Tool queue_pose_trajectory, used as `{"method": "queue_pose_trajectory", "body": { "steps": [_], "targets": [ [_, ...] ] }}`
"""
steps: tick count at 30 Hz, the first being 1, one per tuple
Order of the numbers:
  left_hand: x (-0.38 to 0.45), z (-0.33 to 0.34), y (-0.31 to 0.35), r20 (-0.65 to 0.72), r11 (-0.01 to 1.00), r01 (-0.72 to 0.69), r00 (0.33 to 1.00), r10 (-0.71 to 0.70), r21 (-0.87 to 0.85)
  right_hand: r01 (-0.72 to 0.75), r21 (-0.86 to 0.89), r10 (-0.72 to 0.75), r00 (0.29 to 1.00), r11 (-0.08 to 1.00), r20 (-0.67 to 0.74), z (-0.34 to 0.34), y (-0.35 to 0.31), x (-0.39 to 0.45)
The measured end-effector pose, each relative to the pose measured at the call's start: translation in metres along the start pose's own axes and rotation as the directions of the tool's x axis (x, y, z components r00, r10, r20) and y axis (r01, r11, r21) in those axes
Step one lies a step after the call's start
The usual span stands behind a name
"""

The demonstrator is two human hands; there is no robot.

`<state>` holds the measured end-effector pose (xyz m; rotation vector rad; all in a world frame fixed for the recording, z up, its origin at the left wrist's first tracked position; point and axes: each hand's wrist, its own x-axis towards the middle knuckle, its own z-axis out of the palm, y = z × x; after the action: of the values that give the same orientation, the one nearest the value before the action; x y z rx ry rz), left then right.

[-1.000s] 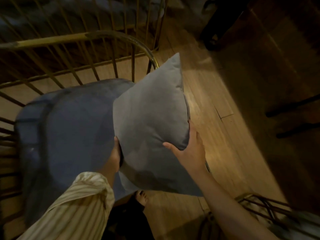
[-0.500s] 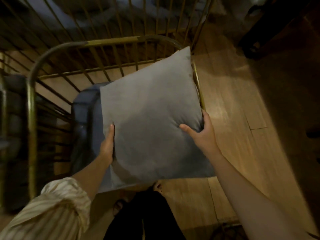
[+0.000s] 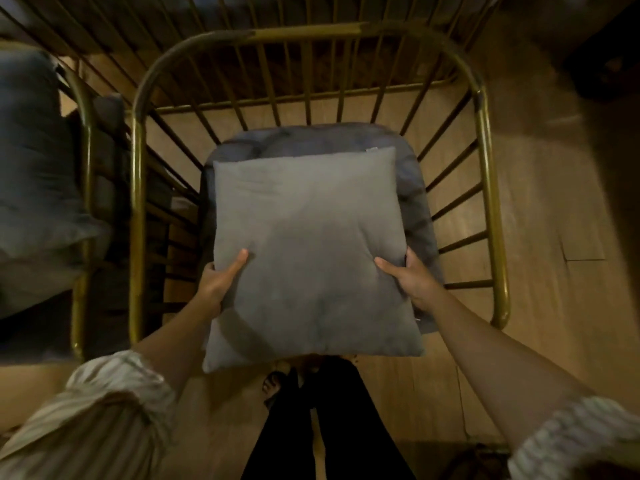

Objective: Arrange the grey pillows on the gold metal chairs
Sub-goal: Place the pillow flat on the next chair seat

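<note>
I am gripping the square grey fabric pillow point(image 3: 311, 251) with my left hand point(image 3: 216, 282) and right hand point(image 3: 412, 282), fingers closed on its side edges; it is hanging above the gold metal wire chair's point(image 3: 485, 188) dark seat cushion point(image 3: 412, 174).

The floor point(image 3: 540, 209) was warm brown wooden planking, lit dimly and unevenly, brightest at centre right. Deep shadow point(image 3: 609, 64) swallowed the upper right corner. Everything at the frame's edges was blurred and dark.

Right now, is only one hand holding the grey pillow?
No, the left hand and right hand both grip the grey pillow.
</note>
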<state>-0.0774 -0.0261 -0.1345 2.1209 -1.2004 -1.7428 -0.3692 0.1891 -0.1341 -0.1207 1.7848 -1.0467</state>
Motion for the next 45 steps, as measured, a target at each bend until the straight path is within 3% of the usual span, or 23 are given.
{"method": "queue_pose_trajectory", "body": {
  "steps": [5,11,18,20,23,26,31,35,38,41,45],
  "targets": [
    [0.022,-0.004,-0.027,0.064,0.995,-0.029,0.998,0.023,0.099,-0.099,0.111,0.105,0.994,0.989,-0.043,0.016,0.043,0.014],
    [0.024,0.003,-0.028,0.069,0.995,-0.056,0.996,0.050,0.081,-0.056,0.191,0.071,0.995,0.980,-0.069,0.016,0.047,0.017],
    [0.009,0.001,-0.026,0.118,0.979,-0.019,0.993,-0.006,0.205,0.006,0.231,0.005,0.999,0.973,-0.049,0.012,0.023,-0.009],
    [-0.002,-0.002,-0.019,0.151,0.976,-0.018,0.988,-0.016,0.217,0.013,0.155,-0.005,0.999,0.988,-0.053,0.012,0.011,-0.018],
    [-0.023,-0.008,-0.005,0.172,0.962,-0.051,0.985,0.004,0.268,0.033,-0.090,-0.036,0.999,0.995,-0.035,0.015,-0.011,-0.028],
    [-0.046,-0.016,0.017,0.128,0.963,-0.202,0.975,0.181,0.179,0.110,-0.357,-0.118,0.993,0.927,0.000,0.032,-0.049,-0.041],
    [-0.068,-0.048,0.060,-0.010,0.913,-0.408,0.913,0.408,-0.017,0.276,-0.505,-0.265,0.960,0.818,0.094,0.086,-0.121,-0.050],
    [-0.075,-0.110,0.094,-0.139,0.804,-0.582,0.792,0.595,0.121,0.368,-0.514,-0.314,0.930,0.775,0.194,0.151,-0.168,-0.053],
    [-0.073,-0.180,0.110,-0.269,0.706,-0.668,0.653,0.708,0.237,0.426,-0.517,-0.340,0.904,0.742,0.258,0.209,-0.196,-0.059],
    [-0.061,-0.259,0.121,-0.428,0.683,-0.668,0.546,0.720,0.297,0.464,-0.497,-0.300,0.877,0.733,0.376,0.270,-0.220,-0.066],
    [-0.042,-0.360,0.128,-0.530,0.756,-0.573,0.554,0.642,0.316,0.471,-0.474,-0.257,0.857,0.744,0.447,0.355,-0.247,-0.073]
  ]
}}
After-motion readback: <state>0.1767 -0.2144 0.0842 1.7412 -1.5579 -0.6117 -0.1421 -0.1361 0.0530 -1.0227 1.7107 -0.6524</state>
